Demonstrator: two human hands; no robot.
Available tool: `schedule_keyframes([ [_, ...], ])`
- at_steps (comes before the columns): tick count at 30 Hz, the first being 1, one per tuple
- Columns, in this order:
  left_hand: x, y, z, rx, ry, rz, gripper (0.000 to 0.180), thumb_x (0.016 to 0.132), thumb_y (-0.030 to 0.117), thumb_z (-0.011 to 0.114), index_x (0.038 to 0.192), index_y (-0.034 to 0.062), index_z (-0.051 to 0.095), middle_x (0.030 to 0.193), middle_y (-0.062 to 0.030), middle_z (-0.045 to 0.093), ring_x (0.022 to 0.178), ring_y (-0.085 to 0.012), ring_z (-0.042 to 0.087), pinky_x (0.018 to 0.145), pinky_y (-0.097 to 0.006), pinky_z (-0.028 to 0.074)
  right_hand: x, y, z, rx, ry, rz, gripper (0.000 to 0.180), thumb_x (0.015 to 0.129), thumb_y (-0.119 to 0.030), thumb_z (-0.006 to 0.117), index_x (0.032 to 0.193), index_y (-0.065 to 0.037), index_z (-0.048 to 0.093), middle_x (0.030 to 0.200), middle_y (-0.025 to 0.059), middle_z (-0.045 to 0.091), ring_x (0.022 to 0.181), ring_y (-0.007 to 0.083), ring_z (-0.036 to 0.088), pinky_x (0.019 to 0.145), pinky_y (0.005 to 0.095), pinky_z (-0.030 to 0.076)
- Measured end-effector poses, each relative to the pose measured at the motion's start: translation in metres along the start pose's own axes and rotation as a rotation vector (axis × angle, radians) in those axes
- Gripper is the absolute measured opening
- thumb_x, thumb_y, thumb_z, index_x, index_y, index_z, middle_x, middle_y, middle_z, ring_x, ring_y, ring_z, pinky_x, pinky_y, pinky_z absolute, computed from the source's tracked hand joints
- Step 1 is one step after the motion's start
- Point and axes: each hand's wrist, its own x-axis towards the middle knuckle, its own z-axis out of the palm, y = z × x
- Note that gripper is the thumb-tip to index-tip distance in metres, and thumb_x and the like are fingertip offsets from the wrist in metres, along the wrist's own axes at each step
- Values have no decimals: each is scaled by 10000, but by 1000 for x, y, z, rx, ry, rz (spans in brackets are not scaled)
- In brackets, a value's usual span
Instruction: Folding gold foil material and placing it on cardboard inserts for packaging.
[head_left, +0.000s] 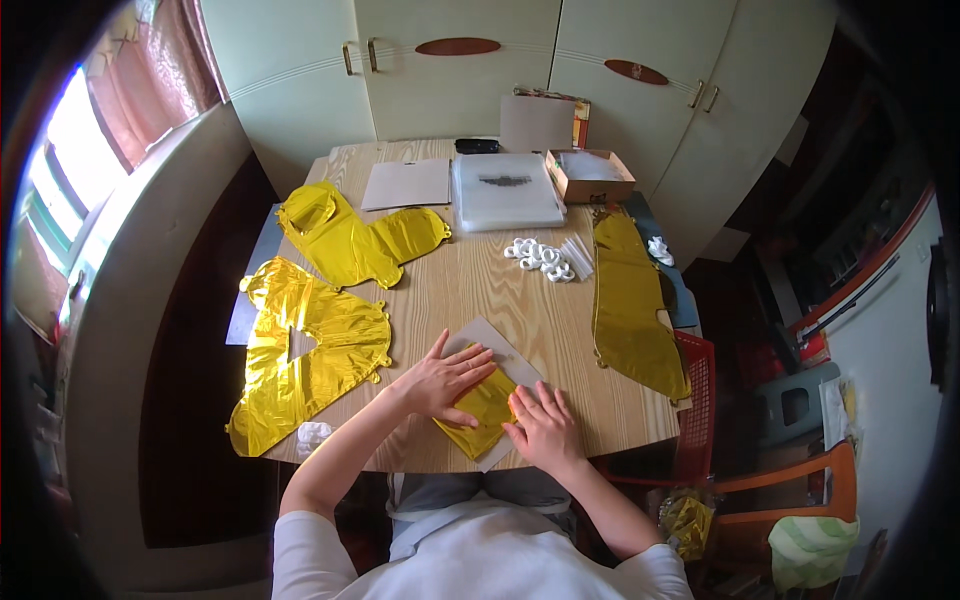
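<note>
A folded sheet of gold foil [487, 408], which looks like a flat foil balloon, lies on a grey card [482, 334] at the table's near edge. My left hand [447, 385] rests flat across its upper left part, fingers spread. On its right side my right hand [545, 430] lies with fingers stretched out, their tips touching the foil. Both palms hide parts of foil and card. To the left, two uninflated gold foil balloons, one upper [345, 245] and one lower [348, 345], lie spread out. Another flat gold foil piece [628, 290] lies at the right edge.
Small white rolls [540, 256] and clear tubes [577, 258] lie right of centre. Behind them are a stack of clear plastic bags [508, 200], grey cards [407, 186], and an open cardboard box [594, 190]. A wooden chair [775, 485] stands at the lower right.
</note>
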Motion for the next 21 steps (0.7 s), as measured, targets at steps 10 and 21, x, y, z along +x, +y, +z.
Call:
schedule_keyframes([
  [10, -64, 5, -33, 221, 295, -585, 738, 848, 561, 612, 1372, 59, 479, 1482, -234, 360, 1410, -357, 292, 1112, -567, 255, 1, -2, 0, -22, 25, -6, 436, 867, -359, 624, 1174, -51, 662, 1293, 110, 594, 1240, 364, 505, 1051, 544, 371],
  [21, -143, 183, 48, -1428, 234, -1064, 448, 960, 293, 604, 1251, -44, 550, 1095, -136, 691, 921, -171, 683, 759, -291, 527, -19, -29, -23, 153, -86, -77, 446, 819, -381, 684, 1136, -69, 645, 1255, 95, 586, 1210, 321, 481, 1040, 482, 357],
])
